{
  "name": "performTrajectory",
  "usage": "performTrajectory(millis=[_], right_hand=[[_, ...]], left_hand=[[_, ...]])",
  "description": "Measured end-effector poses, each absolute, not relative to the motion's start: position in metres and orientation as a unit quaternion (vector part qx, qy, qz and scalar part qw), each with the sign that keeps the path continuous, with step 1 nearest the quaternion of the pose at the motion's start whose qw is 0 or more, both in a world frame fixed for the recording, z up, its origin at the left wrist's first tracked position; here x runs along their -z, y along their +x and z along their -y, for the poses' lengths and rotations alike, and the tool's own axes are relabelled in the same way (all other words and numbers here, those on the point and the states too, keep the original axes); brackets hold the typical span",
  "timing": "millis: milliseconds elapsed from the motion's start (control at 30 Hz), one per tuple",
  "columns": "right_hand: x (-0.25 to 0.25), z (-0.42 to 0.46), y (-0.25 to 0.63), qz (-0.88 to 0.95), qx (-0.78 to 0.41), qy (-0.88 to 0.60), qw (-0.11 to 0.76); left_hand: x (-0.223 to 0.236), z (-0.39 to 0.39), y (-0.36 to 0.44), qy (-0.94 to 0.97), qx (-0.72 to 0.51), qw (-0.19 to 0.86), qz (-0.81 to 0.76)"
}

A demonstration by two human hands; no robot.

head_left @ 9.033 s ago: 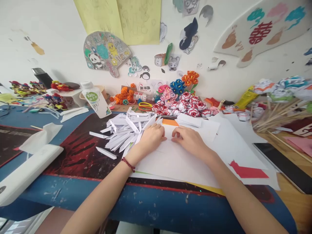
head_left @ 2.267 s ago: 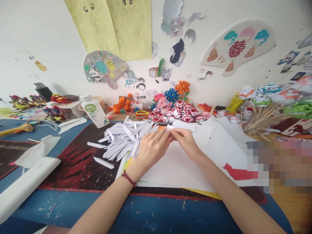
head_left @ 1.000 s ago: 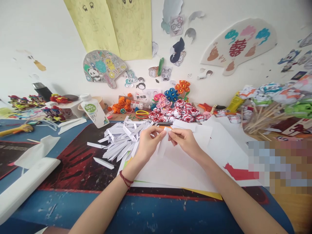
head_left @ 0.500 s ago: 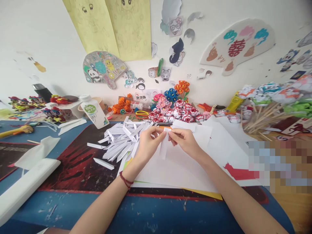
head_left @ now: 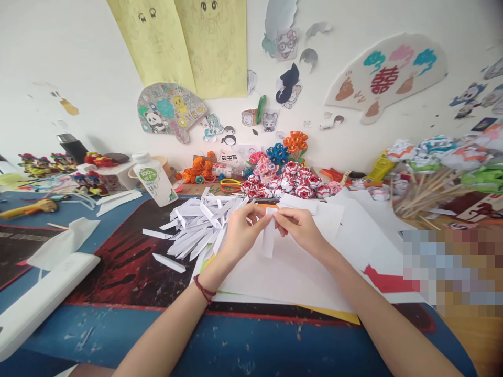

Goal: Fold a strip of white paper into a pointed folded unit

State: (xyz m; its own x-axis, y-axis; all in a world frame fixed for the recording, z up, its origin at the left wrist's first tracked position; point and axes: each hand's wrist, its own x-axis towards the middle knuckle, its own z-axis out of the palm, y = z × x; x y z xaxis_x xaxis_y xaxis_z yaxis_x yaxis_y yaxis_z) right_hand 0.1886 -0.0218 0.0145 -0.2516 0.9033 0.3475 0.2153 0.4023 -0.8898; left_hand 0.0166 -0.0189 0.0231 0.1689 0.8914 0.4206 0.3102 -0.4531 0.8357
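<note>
A narrow white paper strip [head_left: 268, 238] hangs down between my two hands, pinched near its upper end. My left hand [head_left: 245, 228] has thumb and fingers closed on its left edge. Facing it, my right hand [head_left: 294, 222] is closed at the strip's upper right corner, its fingertips partly hiding the paper. Below both hands lie large white paper sheets [head_left: 283, 283], with yellow and green edges showing underneath. Just left of my left hand is a loose pile of folded white paper strips [head_left: 196, 225], a few lying apart on the dark mat [head_left: 129, 262].
Behind stand a white bottle [head_left: 155, 180], red-and-white paper flowers [head_left: 298, 180] and orange flowers [head_left: 294, 144]. A long white object [head_left: 47, 303] lies at left near a yellow-handled tool [head_left: 29, 208]. Wooden sticks with paper flowers [head_left: 420, 193] lean at right. Red paper [head_left: 389, 280] lies near my right forearm.
The paper strip's lower end has turned slightly and now hangs straighter, facing the camera more. Both hands keep their pinch. The whole view has shifted slightly.
</note>
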Motion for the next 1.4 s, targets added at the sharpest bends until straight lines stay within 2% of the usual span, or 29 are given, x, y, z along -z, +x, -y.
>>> performTrajectory(millis=[600,833,1167,1400], right_hand=[[-0.0203,0.0247,0.1881,0.715,-0.368,-0.380,0.457],[-0.0171,0.0223,0.1885,0.692,-0.420,-0.379,0.449],[-0.0191,0.0241,0.1915,0.683,-0.436,-0.359,0.463],[-0.0179,0.0223,0.1911,0.685,-0.465,-0.360,0.431]], left_hand=[[-0.0257,0.0205,0.0174,0.690,-0.484,0.327,-0.427],[-0.0262,0.0202,0.0155,0.708,-0.471,0.340,-0.401],[-0.0221,0.0210,0.0158,0.690,-0.493,0.333,-0.413],[-0.0248,0.0220,0.0159,0.712,-0.471,0.340,-0.395]])
